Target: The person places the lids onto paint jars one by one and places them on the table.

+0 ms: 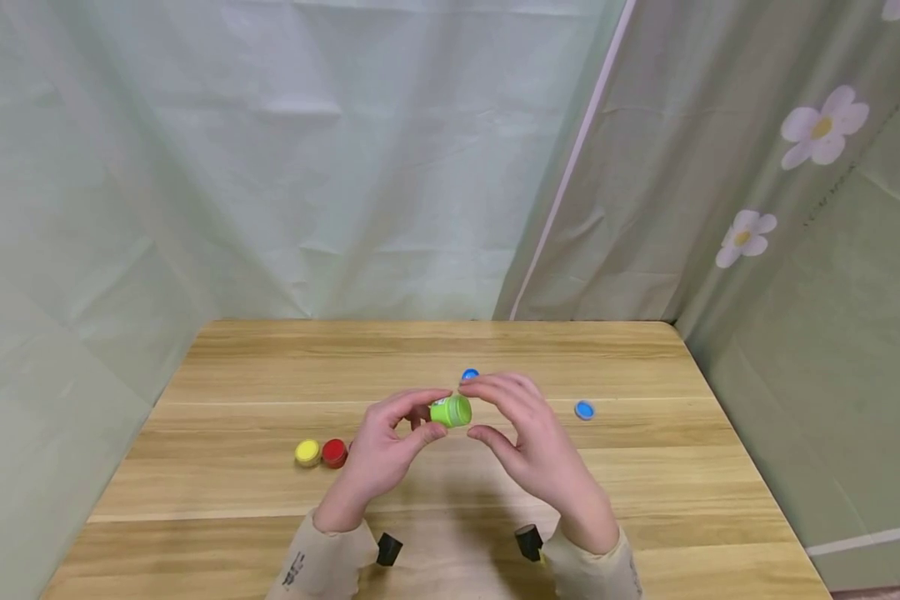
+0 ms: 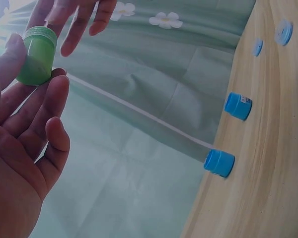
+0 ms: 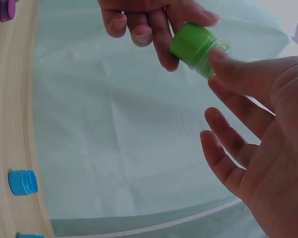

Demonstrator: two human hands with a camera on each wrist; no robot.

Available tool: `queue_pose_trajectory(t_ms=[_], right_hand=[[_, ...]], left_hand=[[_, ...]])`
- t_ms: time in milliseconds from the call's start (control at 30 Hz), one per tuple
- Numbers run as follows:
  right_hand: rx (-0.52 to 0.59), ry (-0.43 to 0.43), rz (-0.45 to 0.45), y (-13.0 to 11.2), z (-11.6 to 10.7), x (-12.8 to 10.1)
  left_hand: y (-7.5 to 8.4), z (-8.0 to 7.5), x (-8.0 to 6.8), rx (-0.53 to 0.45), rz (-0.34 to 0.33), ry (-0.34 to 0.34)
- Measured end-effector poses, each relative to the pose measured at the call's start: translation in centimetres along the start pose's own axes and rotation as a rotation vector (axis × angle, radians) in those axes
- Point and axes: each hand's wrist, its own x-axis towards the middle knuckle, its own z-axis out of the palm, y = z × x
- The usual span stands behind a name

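My left hand [image 1: 386, 437] holds a small green tub [image 1: 448, 412] on its side above the table, pinched between thumb and fingers. The tub's ridged, see-through end [image 3: 207, 57] points towards my right hand [image 1: 532, 437]. Curved and spread, the right hand's fingers and thumb stand around that end, with a gap between them and the tub in the head view. From the right wrist, the right thumb [image 3: 228, 67] overlaps the ridged end.
On the wooden table [image 1: 232, 367] are a yellow-topped tub [image 1: 307, 452] and a red one [image 1: 334, 452] left of my hands. Two open blue tubs [image 2: 238, 105] [image 2: 221, 162] and blue lids [image 2: 284, 32] stand farther off. A purple-topped tub [image 3: 7, 9] shows too. Curtains surround the table.
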Motion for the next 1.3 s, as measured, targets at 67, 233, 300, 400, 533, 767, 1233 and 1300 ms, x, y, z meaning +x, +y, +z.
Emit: queue_pose_trajectory(t_ms=[67,233,300,400,533,767,1233,1300], right_hand=[[-0.014,-0.005,-0.003,0.03,-0.02,0.01],[-0.029,0.016,-0.037,0.08,0.08,0.07],[-0.03,0.026,-0.048,0.1,0.13,0.09],[-0.034,0.032,-0.05,0.11,0.2,0.14],[-0.031,0.024,-0.016,0.11,0.2,0.14],[-0.04,0.012,0.074,-0.03,0.15,0.07],[-0.102,-0.032,0.24,-0.65,0.86,-0.11],[-0.091,-0.047,0.24,-0.69,0.81,-0.13]], left_hand=[[0.07,-0.01,0.01,-0.001,-0.002,-0.002],[0.1,0.03,0.0,0.002,-0.012,-0.001],[0.1,0.04,-0.01,0.003,-0.017,0.0],[0.08,0.04,0.0,0.006,-0.013,-0.002],[0.03,0.03,0.04,0.005,0.005,-0.007],[-0.03,0.03,0.02,-0.005,0.006,-0.012],[0.18,0.06,0.02,-0.003,-0.008,-0.005],[0.15,0.01,0.06,-0.005,0.001,-0.001]])
